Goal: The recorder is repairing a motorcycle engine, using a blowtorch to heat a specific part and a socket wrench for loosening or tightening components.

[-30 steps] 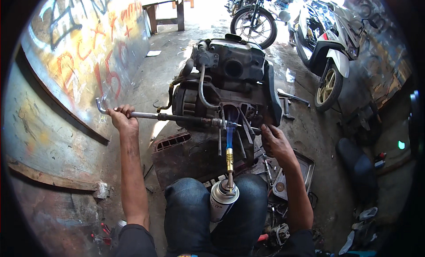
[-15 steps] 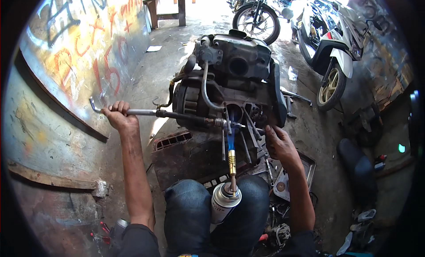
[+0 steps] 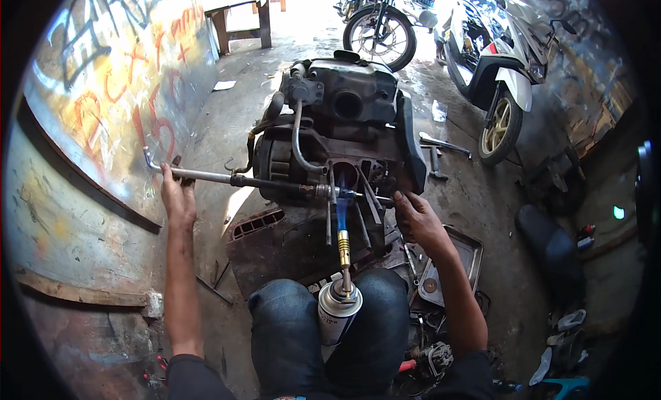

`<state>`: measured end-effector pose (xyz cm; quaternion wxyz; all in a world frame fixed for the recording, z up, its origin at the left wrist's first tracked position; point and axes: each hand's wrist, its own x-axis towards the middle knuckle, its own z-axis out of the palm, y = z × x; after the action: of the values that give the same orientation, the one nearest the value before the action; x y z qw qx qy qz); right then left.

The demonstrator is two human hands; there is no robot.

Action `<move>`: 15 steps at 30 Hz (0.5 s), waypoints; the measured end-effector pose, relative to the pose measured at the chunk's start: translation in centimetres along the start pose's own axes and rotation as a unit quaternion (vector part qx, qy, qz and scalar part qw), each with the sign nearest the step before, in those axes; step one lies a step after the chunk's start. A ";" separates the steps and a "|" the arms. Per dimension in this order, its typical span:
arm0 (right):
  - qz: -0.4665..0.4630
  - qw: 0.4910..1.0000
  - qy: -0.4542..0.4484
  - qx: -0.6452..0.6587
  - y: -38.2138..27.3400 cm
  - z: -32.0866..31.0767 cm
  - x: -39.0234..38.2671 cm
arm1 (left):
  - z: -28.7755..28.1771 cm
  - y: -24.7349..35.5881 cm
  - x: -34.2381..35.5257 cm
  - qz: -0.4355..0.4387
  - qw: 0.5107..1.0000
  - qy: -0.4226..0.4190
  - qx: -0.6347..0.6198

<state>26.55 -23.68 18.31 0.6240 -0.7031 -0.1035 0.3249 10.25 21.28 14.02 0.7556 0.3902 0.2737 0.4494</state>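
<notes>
My left hand [image 3: 180, 202] is wrapped around the outer end of a long metal bar [image 3: 206, 175], near its bent tip. The bar runs right, through a dark sleeve, to a joint at the front of an engine [image 3: 348, 80]. My right hand [image 3: 418, 221] is closed on the right end of a thin metal rod [image 3: 375, 197], in line with that joint. Between my knees stands a gas torch canister [image 3: 339, 310], upright. From its brass nozzle [image 3: 343, 247] a blue flame rises onto the joint, among several studs [image 3: 329, 214] sticking out of the engine.
A metal tray [image 3: 468, 259] lies on the right with tools around it. Beyond it are a hammer [image 3: 435, 164], a black seat [image 3: 551, 245] and a white scooter [image 3: 509, 83]. A painted wall [image 3: 131, 90] rises close on the left, and a motorcycle wheel [image 3: 380, 38] stands behind.
The view has shifted, so the engine sits farther left in it. My left hand's fingers have loosened and lie differently on the bar. The torch keeps burning, and my right hand stays by the joint.
</notes>
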 end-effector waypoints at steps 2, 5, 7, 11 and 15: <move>-0.015 1.000 -0.007 0.010 0.4 0.1 0.4 | -2.4 0.7 0.9 -0.021 1.000 0.006 0.022; -0.013 1.000 0.010 0.002 0.3 0.1 0.1 | -3.4 1.5 -0.1 0.016 0.995 0.009 0.102; -0.020 1.000 0.008 0.008 0.5 0.1 0.2 | -3.4 2.5 -0.7 0.058 0.985 0.014 0.164; -0.043 0.999 -0.004 0.033 1.0 -0.1 0.4 | -2.0 9.2 -2.3 -0.042 0.971 -0.095 0.214; -0.049 0.999 0.012 0.016 0.3 0.3 0.0 | -3.3 13.6 3.3 -0.152 0.950 -0.120 0.244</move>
<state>26.28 -23.48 18.01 0.6515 -0.6909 -0.1256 0.2873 2.87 29.37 23.41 0.7242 0.5674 0.3379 0.1984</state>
